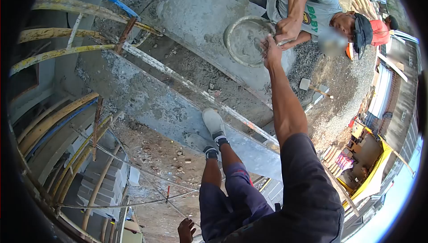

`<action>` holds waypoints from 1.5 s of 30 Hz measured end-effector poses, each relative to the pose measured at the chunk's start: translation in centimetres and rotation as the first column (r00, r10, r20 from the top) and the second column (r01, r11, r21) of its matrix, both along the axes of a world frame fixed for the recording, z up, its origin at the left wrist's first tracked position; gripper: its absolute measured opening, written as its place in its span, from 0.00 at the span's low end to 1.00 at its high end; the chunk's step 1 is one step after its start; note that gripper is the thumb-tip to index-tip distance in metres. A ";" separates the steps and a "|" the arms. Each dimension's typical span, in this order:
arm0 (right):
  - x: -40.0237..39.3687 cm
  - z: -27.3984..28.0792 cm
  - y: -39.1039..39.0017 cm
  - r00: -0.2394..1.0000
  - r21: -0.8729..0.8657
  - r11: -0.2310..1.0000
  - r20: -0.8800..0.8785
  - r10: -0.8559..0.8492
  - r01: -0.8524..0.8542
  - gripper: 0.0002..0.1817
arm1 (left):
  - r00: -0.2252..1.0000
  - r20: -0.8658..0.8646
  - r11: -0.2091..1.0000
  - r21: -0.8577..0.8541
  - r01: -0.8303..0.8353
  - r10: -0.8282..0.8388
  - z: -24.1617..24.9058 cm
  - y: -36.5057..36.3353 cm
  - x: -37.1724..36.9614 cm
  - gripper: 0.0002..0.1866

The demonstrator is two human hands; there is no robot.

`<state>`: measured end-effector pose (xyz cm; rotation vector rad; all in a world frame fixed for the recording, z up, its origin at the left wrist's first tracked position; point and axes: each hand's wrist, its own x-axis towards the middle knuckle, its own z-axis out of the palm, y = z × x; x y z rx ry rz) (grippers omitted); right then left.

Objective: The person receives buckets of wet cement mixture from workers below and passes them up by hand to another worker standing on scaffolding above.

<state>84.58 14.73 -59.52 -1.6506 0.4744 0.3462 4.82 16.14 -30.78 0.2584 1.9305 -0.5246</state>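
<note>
My right hand [272,52] reaches out at the end of my stretched arm, its fingers closed at the near edge of a round bucket [228,42]. Wet grey mortar [249,42] lies inside the bucket. Right beside my fingers is a co-worker's fist [288,30], also at the bucket's edge; the exact grip of both is partly hidden. Low at my side hangs my left hand [186,230], fingers loosely bent and apart, holding nothing.
My shoe [214,122] stands on a concrete ledge [169,109]. A long pale pole [191,87] runs diagonally ahead of me. The co-worker [321,16] faces me beside a wet concrete slab [191,7]. A mallet-like tool [305,84] lies near gravel. Bamboo scaffolding [67,33] rises at left.
</note>
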 end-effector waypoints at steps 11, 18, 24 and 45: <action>-13.3 16.3 1.6 0.905 -0.004 0.938 -0.263 0.333 -0.346 0.15 | 0.990 0.140 0.990 0.132 -0.048 0.029 0.9 1.1 3.7 0.29; -22.5 26.6 2.5 0.753 -0.040 0.821 -0.426 0.502 -0.570 0.18 | 0.972 0.207 0.954 0.251 -0.165 0.114 0.7 1.1 5.0 0.26; -30.7 42.5 5.1 0.568 0.062 0.668 -0.472 0.674 -0.742 0.20 | 0.907 0.408 0.965 0.176 -0.192 0.106 -2.1 1.4 11.3 0.38; -43.9 103.9 12.6 -0.223 0.191 -0.314 0.387 0.895 -0.930 0.17 | -0.539 0.842 0.560 -0.433 -0.706 -0.027 35.8 9.4 22.6 0.51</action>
